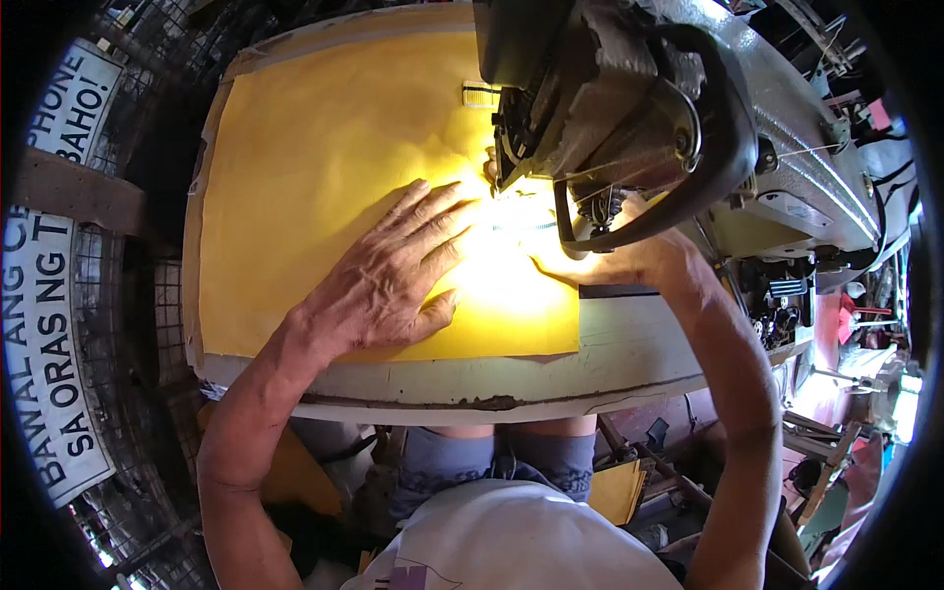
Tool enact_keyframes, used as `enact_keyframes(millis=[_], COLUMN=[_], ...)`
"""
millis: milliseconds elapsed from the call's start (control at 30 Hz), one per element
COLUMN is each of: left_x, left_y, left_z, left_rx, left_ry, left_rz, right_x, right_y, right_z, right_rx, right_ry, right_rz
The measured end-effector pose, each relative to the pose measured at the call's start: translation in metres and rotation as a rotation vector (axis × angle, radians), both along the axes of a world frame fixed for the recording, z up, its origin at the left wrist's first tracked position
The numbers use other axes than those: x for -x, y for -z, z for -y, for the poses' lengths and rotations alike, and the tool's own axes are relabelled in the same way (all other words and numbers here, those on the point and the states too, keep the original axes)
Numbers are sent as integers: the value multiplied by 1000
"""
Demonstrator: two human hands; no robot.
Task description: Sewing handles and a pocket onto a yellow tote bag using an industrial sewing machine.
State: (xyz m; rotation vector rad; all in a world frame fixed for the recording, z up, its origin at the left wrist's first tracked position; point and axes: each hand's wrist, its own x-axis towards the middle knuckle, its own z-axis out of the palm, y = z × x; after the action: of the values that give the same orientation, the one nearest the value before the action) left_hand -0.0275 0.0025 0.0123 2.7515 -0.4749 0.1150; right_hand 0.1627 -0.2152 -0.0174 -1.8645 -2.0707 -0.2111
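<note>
Head view: yellow sheet [295, 197] lies flat on the counter [634, 339], its right side running under the sewing machine [619, 103]. Left hand [393, 270] open, palm down on the sheet, fingers slightly spread, gripping nothing. Right hand [624, 264] by the stitching spot, fingers partly hidden by machine and glare; can't tell grip. Looks like lining up or feeding for a seam. Next move calls for even two-handed guiding, fingertips clear of the needle.

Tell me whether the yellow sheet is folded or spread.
Spread: the yellow sheet lies flat across the table, under the left hand; any part behind the sewing machine is hidden.
</note>
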Motion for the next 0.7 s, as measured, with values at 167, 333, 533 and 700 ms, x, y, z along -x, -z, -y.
enact_keyframes(millis=[167, 333, 533, 700], left_x=[0, -1, -1, -9], left_y=[2, 0, 0, -3], left_z=[-1, -1, 0, -7], left_rx=[34, 35, 45, 89], left_ry=[11, 15, 6, 14], left_rz=[19, 32, 34, 16], right_x=[-1, -5, -8, -10], right_y=[7, 7, 12, -9], right_z=[-3, 3, 22, 13], right_rx=[-194, -4, 60, 17], right_ry=[106, 66, 165, 122], right_rz=[-301, -82, -173, -106])
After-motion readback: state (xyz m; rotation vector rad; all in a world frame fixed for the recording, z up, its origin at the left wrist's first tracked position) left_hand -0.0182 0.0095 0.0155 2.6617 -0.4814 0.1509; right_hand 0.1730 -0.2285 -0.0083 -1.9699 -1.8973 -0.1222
